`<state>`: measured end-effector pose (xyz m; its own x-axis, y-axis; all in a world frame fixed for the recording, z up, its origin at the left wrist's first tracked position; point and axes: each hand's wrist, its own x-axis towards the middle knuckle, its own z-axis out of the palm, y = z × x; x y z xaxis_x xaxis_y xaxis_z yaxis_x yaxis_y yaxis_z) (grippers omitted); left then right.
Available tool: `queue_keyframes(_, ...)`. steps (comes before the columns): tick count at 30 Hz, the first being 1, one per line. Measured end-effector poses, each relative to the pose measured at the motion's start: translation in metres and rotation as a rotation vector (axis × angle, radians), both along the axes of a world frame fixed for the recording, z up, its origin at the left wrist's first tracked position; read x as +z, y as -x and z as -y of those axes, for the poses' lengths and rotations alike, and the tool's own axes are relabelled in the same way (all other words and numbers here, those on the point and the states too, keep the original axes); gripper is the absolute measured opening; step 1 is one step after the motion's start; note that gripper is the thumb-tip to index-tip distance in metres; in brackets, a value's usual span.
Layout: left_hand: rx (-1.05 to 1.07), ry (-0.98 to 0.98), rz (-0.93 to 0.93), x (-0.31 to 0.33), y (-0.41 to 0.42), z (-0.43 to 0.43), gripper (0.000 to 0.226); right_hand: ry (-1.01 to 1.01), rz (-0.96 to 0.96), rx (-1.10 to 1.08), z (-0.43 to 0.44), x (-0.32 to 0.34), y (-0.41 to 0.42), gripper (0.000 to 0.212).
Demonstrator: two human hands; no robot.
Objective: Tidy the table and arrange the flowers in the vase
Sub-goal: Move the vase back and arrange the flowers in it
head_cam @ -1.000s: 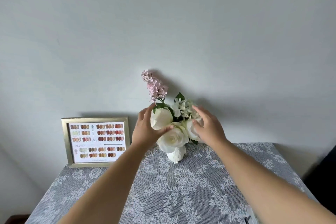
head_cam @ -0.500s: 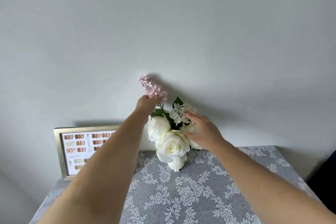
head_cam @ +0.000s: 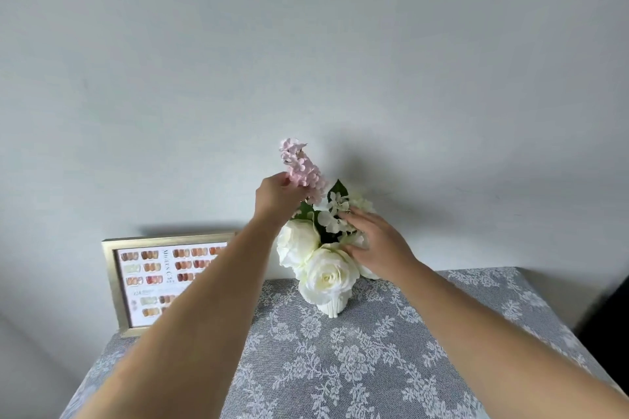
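A table (head_cam: pixel 340 367) is covered by a grey lace cloth (head_cam: pixel 391 350). A white vase (head_cam: pixel 332 306) is set on it; left of the vase, a framed chart (head_cam: pixel 149 282) is stood.

Count on my counter (head_cam: pixel 391 367): one white vase (head_cam: pixel 332 306). In it I count three large white roses: one front (head_cam: pixel 328 277), one left (head_cam: pixel 296 245), one partly hidden behind my right hand (head_cam: pixel 371 271). One pink blossom sprig (head_cam: pixel 301 165). One cluster of small white blooms (head_cam: pixel 335 211). One gold-framed chart (head_cam: pixel 160 277). Two hands: left (head_cam: pixel 277 196), right (head_cam: pixel 377 245).
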<state>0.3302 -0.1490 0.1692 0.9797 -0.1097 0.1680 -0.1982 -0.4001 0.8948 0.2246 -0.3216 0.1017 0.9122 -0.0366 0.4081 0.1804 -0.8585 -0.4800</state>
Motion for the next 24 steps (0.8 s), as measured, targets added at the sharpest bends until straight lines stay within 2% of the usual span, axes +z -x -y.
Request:
queue_keyframes(3, 0.077, -0.120, 0.059, 0.000, 0.001, 0.000, 0.011, -0.002, -0.022, -0.002, -0.002, -0.001, -0.002, 0.063)
queue_keyframes(7, 0.124, -0.249, 0.028, -0.001, -0.001, -0.001, 0.016, -0.023, -0.023, 0.000, -0.004, -0.002, -0.003, 0.062)
queue_keyframes(9, 0.136, -0.227, -0.002, -0.003, -0.004, -0.003, 0.015, -0.025, -0.029, -0.003, -0.004, -0.001, -0.003, 0.062)
queue_keyframes(11, 0.069, -0.102, -0.026, -0.004, -0.008, -0.005, 0.015, -0.016, -0.038, -0.006, -0.003, -0.001, -0.004, 0.062)
queue_keyframes(13, -0.058, 0.035, -0.070, -0.004, -0.008, -0.006, 0.030, -0.007, -0.044, -0.008, -0.003, 0.000, -0.005, 0.062)
queue_keyframes(15, -0.117, 0.040, -0.078, -0.005, -0.008, -0.005, 0.040, -0.007, -0.038, -0.012, -0.002, 0.000, -0.005, 0.061)
queue_keyframes(18, -0.042, -0.034, -0.020, -0.008, -0.010, -0.002, 0.030, -0.016, -0.024, -0.010, -0.003, -0.001, -0.003, 0.061)
queue_keyframes(21, 0.025, -0.096, -0.006, -0.010, -0.010, 0.000, 0.009, -0.021, -0.022, -0.011, -0.003, -0.002, -0.003, 0.060)
queue_keyframes(24, 0.045, -0.062, -0.003, -0.010, -0.011, 0.000, 0.011, -0.022, -0.023, -0.015, -0.002, -0.001, -0.004, 0.060)
